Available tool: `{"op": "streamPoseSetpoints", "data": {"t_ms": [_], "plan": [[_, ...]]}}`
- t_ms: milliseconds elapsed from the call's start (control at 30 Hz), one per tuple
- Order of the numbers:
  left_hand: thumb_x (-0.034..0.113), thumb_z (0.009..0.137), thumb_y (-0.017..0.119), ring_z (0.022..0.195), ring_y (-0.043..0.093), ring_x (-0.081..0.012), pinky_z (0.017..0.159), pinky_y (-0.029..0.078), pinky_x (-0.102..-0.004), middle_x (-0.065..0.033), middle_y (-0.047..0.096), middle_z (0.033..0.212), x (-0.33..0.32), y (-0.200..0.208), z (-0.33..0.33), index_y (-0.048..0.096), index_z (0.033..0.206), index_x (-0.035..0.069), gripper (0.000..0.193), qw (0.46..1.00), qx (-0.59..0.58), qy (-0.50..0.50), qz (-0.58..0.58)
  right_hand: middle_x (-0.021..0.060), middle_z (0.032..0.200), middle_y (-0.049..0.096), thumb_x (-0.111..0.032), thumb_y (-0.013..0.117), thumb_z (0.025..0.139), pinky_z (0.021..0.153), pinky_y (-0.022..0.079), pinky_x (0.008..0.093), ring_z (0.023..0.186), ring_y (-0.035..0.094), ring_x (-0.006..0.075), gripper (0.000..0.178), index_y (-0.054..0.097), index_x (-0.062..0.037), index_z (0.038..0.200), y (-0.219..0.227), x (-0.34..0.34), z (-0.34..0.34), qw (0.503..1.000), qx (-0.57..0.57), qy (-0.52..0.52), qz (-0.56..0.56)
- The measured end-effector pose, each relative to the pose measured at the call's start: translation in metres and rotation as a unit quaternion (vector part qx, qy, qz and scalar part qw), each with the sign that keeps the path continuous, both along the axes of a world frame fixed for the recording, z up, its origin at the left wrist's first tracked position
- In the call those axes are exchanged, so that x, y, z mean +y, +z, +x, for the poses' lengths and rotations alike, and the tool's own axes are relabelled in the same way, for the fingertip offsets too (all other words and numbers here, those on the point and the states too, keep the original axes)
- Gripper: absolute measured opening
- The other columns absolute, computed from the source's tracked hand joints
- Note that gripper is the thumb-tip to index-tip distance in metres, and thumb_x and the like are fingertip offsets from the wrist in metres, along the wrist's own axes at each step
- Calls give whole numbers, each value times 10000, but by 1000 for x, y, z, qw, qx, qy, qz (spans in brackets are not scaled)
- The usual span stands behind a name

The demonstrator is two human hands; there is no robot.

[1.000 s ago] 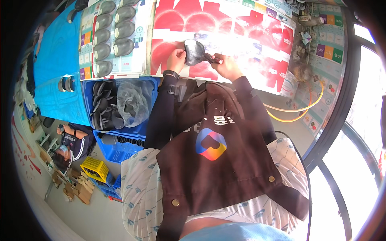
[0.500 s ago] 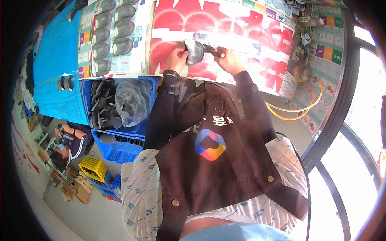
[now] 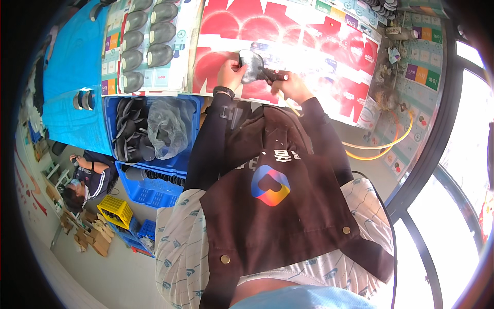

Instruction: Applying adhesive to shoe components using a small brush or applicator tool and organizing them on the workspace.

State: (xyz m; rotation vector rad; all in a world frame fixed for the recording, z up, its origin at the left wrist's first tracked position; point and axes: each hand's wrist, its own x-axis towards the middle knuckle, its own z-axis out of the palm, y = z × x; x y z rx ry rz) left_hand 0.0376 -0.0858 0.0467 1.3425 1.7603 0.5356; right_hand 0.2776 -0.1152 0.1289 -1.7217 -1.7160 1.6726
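The left hand pinches the left edge of a dark, rounded, shell-like piece, which is over the near part of a red-and-white sheet on the table. The right hand is curled around the handle of a dark tool, whose front end points left at the piece's right edge; whether the two touch cannot be told. A pale yellow tube hangs on the near side of the right hand. To the left of the sheet, similar dark pieces lie in two columns running from near to far, and farther left spreads a bright blue cover. On the near side of those columns, a blue crate holds a heap of dark parts on its left and a clear plastic bag on its right. To the right, an orange-yellow hose loops below the table edge. At the left, well apart, another person is near a yellow crate.
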Motion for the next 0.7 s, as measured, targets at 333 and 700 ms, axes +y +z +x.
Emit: {"op": "streamPoseSetpoints", "data": {"t_ms": [333, 700], "plan": [[239, 861, 759, 876, 710, -249, 775, 543, -355, -137, 731, 962, 1, -15, -18, 661, 1066, 1, 329, 999, 31, 29, -15, 205, 851, 706, -244, 625, 801, 751, 540, 390, 803, 703, 319, 362, 690, -22, 1079, 23, 36, -19, 996, 39, -65, -42], [226, 973, 651, 800, 696, -160, 683, 543, -275, -84, 701, 978, -17, -14, -90, 641, 1122, -6, 276, 977, -106, 163, -83, 236, 933, 701, -286, 603, 766, 842, 521, 472, 920, 673, 410, 381, 714, -67, 1056, -19, 43, -21, 998, 18, -60, 21]]}}
